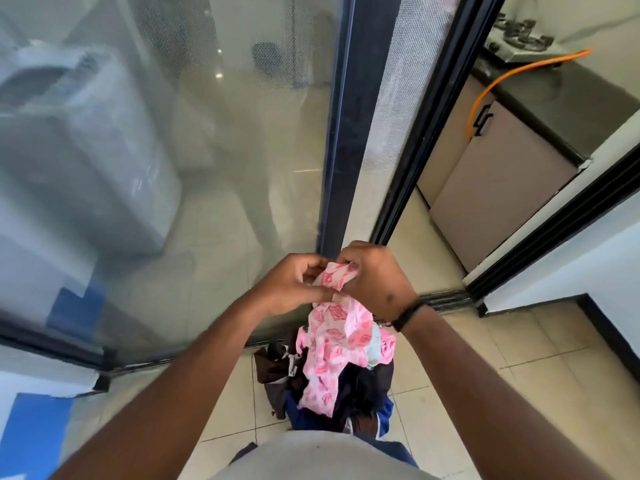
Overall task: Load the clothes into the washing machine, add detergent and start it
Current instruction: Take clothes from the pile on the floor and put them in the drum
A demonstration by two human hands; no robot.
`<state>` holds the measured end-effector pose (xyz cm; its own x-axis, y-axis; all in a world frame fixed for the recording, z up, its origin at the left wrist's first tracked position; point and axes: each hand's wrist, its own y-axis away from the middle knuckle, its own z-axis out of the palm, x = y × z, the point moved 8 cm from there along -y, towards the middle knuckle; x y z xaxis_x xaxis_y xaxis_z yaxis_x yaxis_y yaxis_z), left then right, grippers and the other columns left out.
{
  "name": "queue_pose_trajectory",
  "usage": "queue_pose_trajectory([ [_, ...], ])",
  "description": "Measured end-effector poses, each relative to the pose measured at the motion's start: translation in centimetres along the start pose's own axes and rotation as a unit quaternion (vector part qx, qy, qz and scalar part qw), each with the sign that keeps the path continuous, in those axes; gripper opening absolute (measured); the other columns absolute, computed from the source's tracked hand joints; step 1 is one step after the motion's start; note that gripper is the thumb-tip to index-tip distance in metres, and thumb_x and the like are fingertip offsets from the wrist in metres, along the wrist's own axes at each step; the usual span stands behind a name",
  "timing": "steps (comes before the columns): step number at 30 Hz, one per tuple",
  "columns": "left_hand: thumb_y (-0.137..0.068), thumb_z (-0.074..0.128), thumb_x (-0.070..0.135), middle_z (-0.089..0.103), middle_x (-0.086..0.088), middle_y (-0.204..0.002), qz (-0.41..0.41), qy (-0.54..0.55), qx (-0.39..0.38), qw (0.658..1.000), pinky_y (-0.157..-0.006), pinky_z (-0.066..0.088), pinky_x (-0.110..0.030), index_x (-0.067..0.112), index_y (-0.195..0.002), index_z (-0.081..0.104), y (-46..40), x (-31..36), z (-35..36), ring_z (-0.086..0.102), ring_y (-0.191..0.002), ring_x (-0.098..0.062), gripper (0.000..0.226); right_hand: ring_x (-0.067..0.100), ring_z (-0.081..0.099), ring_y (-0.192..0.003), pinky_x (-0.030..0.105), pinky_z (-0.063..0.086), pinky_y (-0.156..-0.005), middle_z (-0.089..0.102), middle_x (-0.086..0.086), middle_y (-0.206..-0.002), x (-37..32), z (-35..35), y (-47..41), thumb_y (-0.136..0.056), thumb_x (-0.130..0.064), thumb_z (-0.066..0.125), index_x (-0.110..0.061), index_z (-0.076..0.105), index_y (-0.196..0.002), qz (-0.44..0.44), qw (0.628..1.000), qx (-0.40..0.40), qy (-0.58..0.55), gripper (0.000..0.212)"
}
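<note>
A pink-and-white patterned garment (pixel 341 344) hangs in front of me over the tiled floor. My left hand (pixel 292 284) and my right hand (pixel 375 278) both pinch its top edge, close together. Under it lies a pile of dark clothes (pixel 349 393), brown, black and blue, on the floor by the door track. The white washing machine (pixel 79 143) stands at the left behind a glass sliding door, blurred through the pane.
The glass door (pixel 221 140) with its dark blue frame (pixel 341 126) stands between me and the machine. To the right an open doorway shows a kitchen cabinet (pixel 495 188), a dark counter and an orange hose (pixel 512 72). A white wall (pixel 571 265) flanks the right.
</note>
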<state>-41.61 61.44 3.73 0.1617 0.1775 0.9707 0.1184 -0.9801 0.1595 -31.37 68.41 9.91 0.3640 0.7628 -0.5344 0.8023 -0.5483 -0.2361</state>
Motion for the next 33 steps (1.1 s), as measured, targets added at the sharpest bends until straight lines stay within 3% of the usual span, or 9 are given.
queue_pose_trajectory([
  [4, -0.065, 0.072, 0.022, 0.064, 0.013, -0.07, -0.007, -0.039, 0.041, 0.998, -0.062, 0.042, -0.03, 0.025, -0.082, 0.069, 0.2, 1.4, 1.6, 0.059, -0.069, -0.006, 0.018, 0.008, 0.067, -0.093, 0.021, 0.053, -0.082, 0.072, -0.001, -0.098, 0.7, -0.8, 0.8, -0.066, -0.001, 0.076, -0.014, 0.071, -0.107, 0.036, 0.969, -0.09, -0.227, 0.043],
  [7, -0.068, 0.064, 0.025, 0.054, 0.012, -0.063, 0.02, -0.037, 0.173, 0.984, -0.059, 0.035, -0.029, 0.018, -0.076, 0.065, 1.4, 1.8, 0.4, 0.049, -0.061, -0.007, 0.011, 0.019, 0.061, -0.116, 0.044, 0.053, -0.097, 0.064, 0.009, -0.122, 3.4, -0.8, 1.6, -0.069, -0.006, 0.075, -0.019, 0.058, -0.132, 0.087, 0.911, -0.101, -0.39, 0.066],
  [9, -0.072, 0.065, 0.02, 0.051, 0.002, -0.065, 0.033, 0.003, 0.26, 0.965, -0.059, 0.035, -0.031, 0.005, -0.075, 0.06, 3.1, 2.0, -0.3, 0.047, -0.061, -0.012, 0.016, 0.017, 0.055, -0.126, 0.051, 0.049, -0.102, 0.058, -0.004, -0.135, 5.0, 0.1, 2.2, -0.069, -0.02, 0.083, -0.031, 0.048, -0.141, 0.1, 0.902, -0.131, -0.399, 0.081],
  [13, -0.082, 0.067, 0.009, 0.051, -0.007, -0.065, 0.053, 0.076, 0.406, 0.909, -0.059, 0.038, -0.027, -0.003, -0.074, 0.054, 7.5, 3.0, -1.4, 0.049, -0.062, -0.014, 0.019, -0.011, 0.052, -0.12, 0.01, 0.047, -0.09, 0.05, -0.016, -0.136, 4.2, 4.9, 5.2, -0.063, -0.014, 0.094, -0.036, 0.021, -0.152, 0.087, 0.871, -0.308, -0.373, 0.118],
  [16, -0.078, 0.066, 0.033, 0.057, -0.014, -0.081, 0.059, 0.11, 0.486, 0.865, -0.066, 0.046, -0.033, -0.017, -0.093, 0.054, 11.8, 3.6, -2.1, 0.056, -0.076, -0.023, 0.053, -0.017, 0.061, -0.092, 0.01, 0.051, -0.078, 0.063, -0.024, -0.106, 3.4, 8.2, 6.5, -0.07, -0.012, 0.089, -0.036, 0.034, -0.145, 0.036, 0.904, -0.335, -0.263, 0.095],
  [19, -0.084, 0.068, 0.033, 0.067, -0.004, -0.082, 0.02, 0.105, 0.571, 0.814, -0.065, 0.054, -0.031, -0.002, -0.097, 0.065, 17.7, 3.2, -2.4, 0.066, -0.075, -0.016, 0.037, 0.004, 0.062, -0.066, 0.03, 0.054, -0.067, 0.062, -0.019, -0.063, 2.6, 9.8, 5.0, -0.083, -0.016, 0.078, -0.024, 0.067, -0.088, -0.008, 0.946, -0.255, -0.2, 0.015],
  [23, -0.095, 0.066, 0.022, 0.058, 0.011, -0.059, -0.039, 0.074, 0.667, 0.741, -0.058, 0.044, -0.022, 0.018, -0.07, 0.062, 28.1, 1.1, -2.5, 0.054, -0.057, -0.008, 0.025, 0.003, 0.048, -0.059, 0.024, 0.041, -0.056, 0.056, -0.014, -0.058, -0.9, 10.2, 1.7, -0.083, -0.013, 0.076, -0.024, 0.061, -0.066, -0.017, 0.937, -0.201, -0.286, 0.025],
  [29, -0.095, 0.064, 0.037, 0.068, -0.006, -0.081, -0.095, 0.124, 0.787, 0.596, -0.074, 0.048, -0.035, 0.028, -0.07, 0.073, 39.0, -1.4, 0.2, 0.059, -0.077, -0.022, 0.028, 0.005, 0.05, -0.057, 0.018, 0.037, -0.051, 0.06, -0.005, -0.062, -11.3, 9.9, -0.6, -0.085, -0.027, 0.075, -0.018, 0.054, -0.065, -0.094, 0.931, -0.188, -0.299, 0.031],
  [33, -0.092, 0.062, 0.049, 0.075, -0.001, -0.082, -0.098, 0.1, 0.806, 0.575, -0.08, 0.06, -0.051, 0.026, -0.082, 0.076, 40.4, -1.1, 1.4, 0.07, -0.079, -0.023, 0.029, 0.016, 0.051, -0.055, 0.029, 0.041, -0.051, 0.051, -0.009, -0.057, -19.1, 9.7, 1.6, -0.087, -0.03, 0.072, -0.023, 0.041, -0.059, -0.113, 0.92, -0.18, -0.33, 0.042],
])
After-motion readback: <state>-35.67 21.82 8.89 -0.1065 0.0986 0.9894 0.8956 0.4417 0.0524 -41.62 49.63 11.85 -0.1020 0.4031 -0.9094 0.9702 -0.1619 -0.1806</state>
